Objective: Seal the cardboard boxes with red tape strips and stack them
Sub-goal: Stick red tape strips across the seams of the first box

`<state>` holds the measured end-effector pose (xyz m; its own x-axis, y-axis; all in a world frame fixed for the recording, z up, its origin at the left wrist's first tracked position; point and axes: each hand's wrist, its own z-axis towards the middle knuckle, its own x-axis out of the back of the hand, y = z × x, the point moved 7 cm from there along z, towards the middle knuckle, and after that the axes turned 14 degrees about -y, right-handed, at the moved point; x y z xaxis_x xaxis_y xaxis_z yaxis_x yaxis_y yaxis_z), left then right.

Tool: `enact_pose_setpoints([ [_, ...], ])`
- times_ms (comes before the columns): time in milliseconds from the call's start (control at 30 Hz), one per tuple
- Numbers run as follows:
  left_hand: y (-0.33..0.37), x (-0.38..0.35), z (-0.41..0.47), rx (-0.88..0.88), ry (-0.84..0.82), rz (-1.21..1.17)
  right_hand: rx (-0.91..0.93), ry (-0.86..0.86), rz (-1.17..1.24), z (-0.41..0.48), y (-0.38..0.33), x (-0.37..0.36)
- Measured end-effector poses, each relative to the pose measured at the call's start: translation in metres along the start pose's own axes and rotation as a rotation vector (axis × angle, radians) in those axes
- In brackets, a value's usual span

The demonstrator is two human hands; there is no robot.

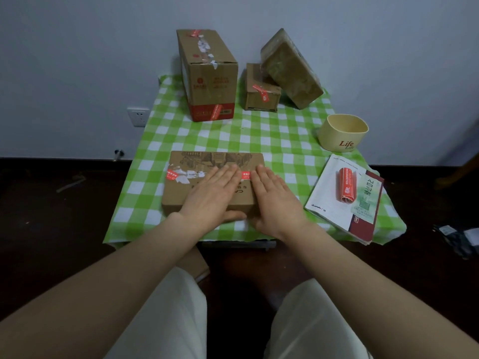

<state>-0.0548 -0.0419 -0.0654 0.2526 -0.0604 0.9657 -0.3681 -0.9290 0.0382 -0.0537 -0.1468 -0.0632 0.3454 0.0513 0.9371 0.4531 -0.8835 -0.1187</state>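
Observation:
A flat cardboard box [181,193] lies at the near middle of the table, with a red tape strip [245,175] across its top seam and an older red and white label [175,174] at its left. My left hand [215,193] and my right hand [272,198] lie flat on the box top with straight fingers, pressing on either side of the strip. A roll of red tape strips [345,185] rests on a booklet [326,198] to the right.
A tall taped box [210,76] stands at the back, beside a small taped box [261,92] with a wrapped brown box [291,68] leaning on it. A beige cup [343,132] sits at the right. The green checked cloth [259,136] covers the table; dark floor surrounds it.

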Motion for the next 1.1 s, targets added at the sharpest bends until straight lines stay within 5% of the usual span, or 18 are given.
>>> enact_pose_setpoints([
  [133,0.001,0.004,0.001,-0.017,0.008,-0.026,-0.012,0.016,-0.065,0.001,-0.002,0.001],
  [433,-0.004,0.005,-0.013,0.047,0.035,-0.047,-0.143,-0.081,0.188,-0.011,0.017,-0.005],
  [600,0.001,0.018,-0.013,0.055,0.047,-0.08,-0.1,0.011,0.151,-0.01,0.009,0.03],
  [733,0.017,0.006,-0.005,0.024,-0.019,-0.113,-0.039,-0.112,0.084,-0.003,-0.014,0.005],
  [1100,-0.008,0.0,-0.022,0.019,-0.009,-0.089,-0.014,-0.106,0.14,-0.006,-0.008,0.002],
])
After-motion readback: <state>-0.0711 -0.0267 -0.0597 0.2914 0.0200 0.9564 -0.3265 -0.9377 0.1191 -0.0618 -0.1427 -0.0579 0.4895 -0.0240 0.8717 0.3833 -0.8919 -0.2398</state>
